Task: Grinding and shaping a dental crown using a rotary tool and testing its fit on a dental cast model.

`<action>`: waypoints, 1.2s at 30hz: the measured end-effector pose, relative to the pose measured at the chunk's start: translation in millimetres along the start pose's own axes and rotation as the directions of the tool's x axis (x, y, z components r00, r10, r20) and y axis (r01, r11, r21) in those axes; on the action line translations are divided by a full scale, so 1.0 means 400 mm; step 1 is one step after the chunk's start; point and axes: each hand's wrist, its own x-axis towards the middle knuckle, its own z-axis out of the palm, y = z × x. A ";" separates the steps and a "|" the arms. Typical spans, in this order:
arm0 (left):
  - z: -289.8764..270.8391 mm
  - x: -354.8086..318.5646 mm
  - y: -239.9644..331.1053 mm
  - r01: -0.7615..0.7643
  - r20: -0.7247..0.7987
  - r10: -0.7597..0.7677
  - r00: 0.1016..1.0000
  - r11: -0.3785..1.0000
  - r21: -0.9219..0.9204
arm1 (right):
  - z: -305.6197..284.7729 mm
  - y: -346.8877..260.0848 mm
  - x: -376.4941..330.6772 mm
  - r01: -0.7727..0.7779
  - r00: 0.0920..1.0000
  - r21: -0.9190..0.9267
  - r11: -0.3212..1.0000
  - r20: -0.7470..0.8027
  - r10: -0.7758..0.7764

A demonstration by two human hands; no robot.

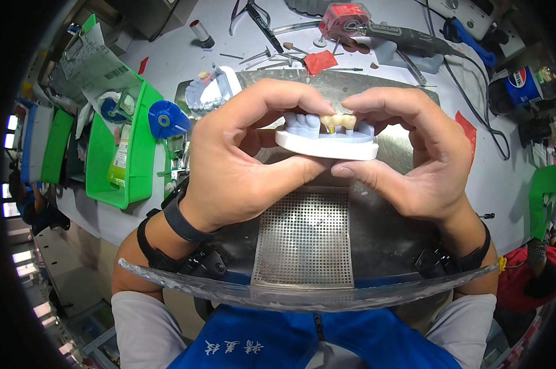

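Note:
Both hands hold a grey dental model (301, 125) with a white base over the metal work surface. A tooth-coloured dental bridge (339, 120) sits on its row of teeth, with a gold-coloured part showing beneath one unit. My left hand (244, 150) is closed on the model's left side, thumb under the base and index fingertip beside the bridge. Closed on the right side, my right hand (416, 147) has its thumb under the base and its index finger at the bridge's top. Fingertips partly cover the model's ends. A second dental model (209, 93) stands behind my left hand.
Below my hands lies a perforated metal plate (303, 237), with a clear shield edge (308, 298) nearer me. A green bin (139, 166) stands left. Burs (278, 60) and a red scrap (319, 62) lie at the back, near a corded handpiece (407, 40). A bottle (524, 89) is far right.

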 end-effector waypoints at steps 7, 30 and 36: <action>0.012 -0.002 -0.014 -0.081 -0.038 0.080 0.996 0.996 -0.037 | -0.017 -0.001 0.003 0.097 0.995 -0.054 0.994 0.030 -0.096; 0.019 -0.010 0.004 -0.040 -0.066 0.045 0.997 0.997 0.070 | -0.003 -0.010 -0.006 -0.020 1.000 -0.087 0.996 -0.023 0.018; 0.019 -0.011 0.024 -0.022 -0.099 0.024 0.995 0.999 0.024 | 0.011 -0.013 -0.009 -0.026 0.999 -0.015 1.000 -0.046 0.025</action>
